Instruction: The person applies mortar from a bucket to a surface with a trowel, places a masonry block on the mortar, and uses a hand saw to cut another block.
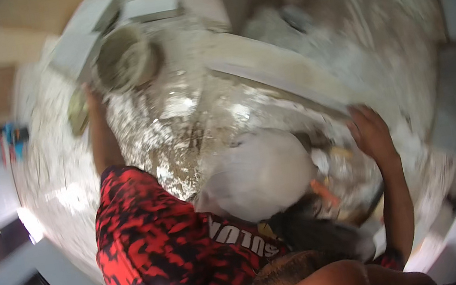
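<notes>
**Hands at the slab and the bucket — item record**

Right hand [370,132]: at about 3 o'clock in my view, palm down with fingers spread on the near end of a long pale slab [274,76]; resting on it, not visibly closed around anything.

Left hand [90,96]: at about 10 o'clock, arm stretched out to the rim of a grey bucket [124,57]; blur hides the fingers, so I cannot tell whether it grips the rim or only touches it.

Slab: runs from the right hand up toward 12 o'clock, lying on a wet, mortar-spattered floor [188,125].

White sack [261,176]: just inside the right hand, near centre.

Risk, as I judge it: the floor looks slick, so a slab pressed from one end could skid; the far-stretched left arm could tip the bucket.
</notes>
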Tool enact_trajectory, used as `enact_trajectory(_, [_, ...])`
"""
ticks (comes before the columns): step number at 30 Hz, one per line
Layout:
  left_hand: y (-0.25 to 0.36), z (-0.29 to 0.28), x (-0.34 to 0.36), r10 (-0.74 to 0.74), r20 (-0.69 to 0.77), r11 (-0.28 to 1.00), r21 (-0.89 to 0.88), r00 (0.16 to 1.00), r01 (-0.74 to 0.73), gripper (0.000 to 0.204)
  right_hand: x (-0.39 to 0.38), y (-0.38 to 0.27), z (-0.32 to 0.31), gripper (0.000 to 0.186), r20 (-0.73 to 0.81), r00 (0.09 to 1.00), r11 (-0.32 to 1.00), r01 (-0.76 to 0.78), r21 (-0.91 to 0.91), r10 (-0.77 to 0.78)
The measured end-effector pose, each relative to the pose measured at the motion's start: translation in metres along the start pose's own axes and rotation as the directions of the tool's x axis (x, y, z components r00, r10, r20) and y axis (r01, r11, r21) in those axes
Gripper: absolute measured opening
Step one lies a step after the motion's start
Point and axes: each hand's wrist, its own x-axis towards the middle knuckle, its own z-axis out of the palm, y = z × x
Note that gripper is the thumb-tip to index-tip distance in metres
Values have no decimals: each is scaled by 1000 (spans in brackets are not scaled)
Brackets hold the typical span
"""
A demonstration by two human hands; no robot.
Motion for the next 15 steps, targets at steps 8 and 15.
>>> enact_trajectory(8, [9,66,-23,-95,214,965,258,972,37,79,-83,49,82,36,230,911,925,-369,89,341])
enact_trajectory(15, [72,83,-46,-10,400,997,74,916,-21,59,-90,9,199,44,-63,945,944,-326,-52,322])
